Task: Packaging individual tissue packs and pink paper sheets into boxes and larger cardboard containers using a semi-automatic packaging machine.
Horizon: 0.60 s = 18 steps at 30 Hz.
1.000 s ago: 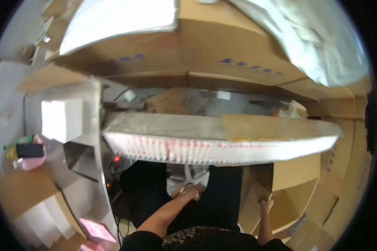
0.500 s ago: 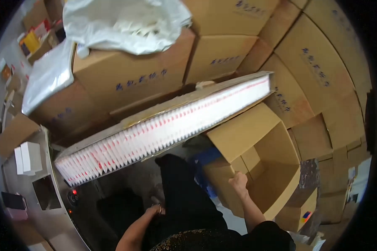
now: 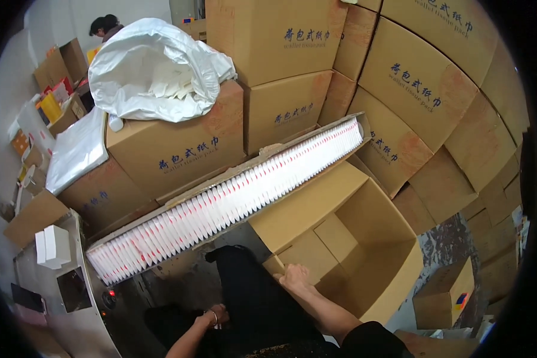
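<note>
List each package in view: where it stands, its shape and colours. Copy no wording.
Open carton: by the right hand; brown, empty.
Long tray: across centre; white packs, red marks.
Stacked cartons: behind; brown, blue print.
White bag: atop left carton.

This is a packing warehouse or stockroom. Printed brown cardboard cartons (image 3: 280, 48) are stacked high on all sides, an open empty box (image 3: 364, 250) stands on the floor, and a long tray of white packets (image 3: 232, 200) crosses the middle.

Single head view, looking steeply down, near open carton (image 3: 364, 250)
</note>
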Motion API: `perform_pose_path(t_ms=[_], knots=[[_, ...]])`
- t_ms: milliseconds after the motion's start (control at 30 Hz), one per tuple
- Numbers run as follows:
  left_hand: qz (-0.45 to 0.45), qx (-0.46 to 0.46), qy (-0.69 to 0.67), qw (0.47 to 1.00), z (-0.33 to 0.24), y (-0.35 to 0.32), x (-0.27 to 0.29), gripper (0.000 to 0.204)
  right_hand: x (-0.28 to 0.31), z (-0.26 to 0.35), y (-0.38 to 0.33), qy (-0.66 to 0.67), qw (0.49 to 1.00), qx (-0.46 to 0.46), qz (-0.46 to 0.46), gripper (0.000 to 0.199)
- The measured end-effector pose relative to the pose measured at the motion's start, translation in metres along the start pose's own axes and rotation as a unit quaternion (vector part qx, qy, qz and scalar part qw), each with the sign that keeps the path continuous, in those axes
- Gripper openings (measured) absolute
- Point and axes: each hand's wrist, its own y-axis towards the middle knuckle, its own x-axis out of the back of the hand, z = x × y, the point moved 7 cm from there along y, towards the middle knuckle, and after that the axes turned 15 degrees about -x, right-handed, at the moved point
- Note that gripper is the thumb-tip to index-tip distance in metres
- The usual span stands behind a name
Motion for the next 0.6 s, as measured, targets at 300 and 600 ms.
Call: perform_pose_path(t_ms=[300, 600], knots=[[-0.722, 0.195, -0.547, 0.377, 0.028, -0.173, 0.010, 0.033, 0.128, 0.087, 0.020, 0.322, 0.935, 0.118, -0.094, 0.026], [-0.801, -0.544, -0.226, -0.109, -0.097, -0.383, 0.151, 0.013, 0.130, 0.156, 0.115, 0.302, 0.863, 0.215, -0.342, 0.066]])
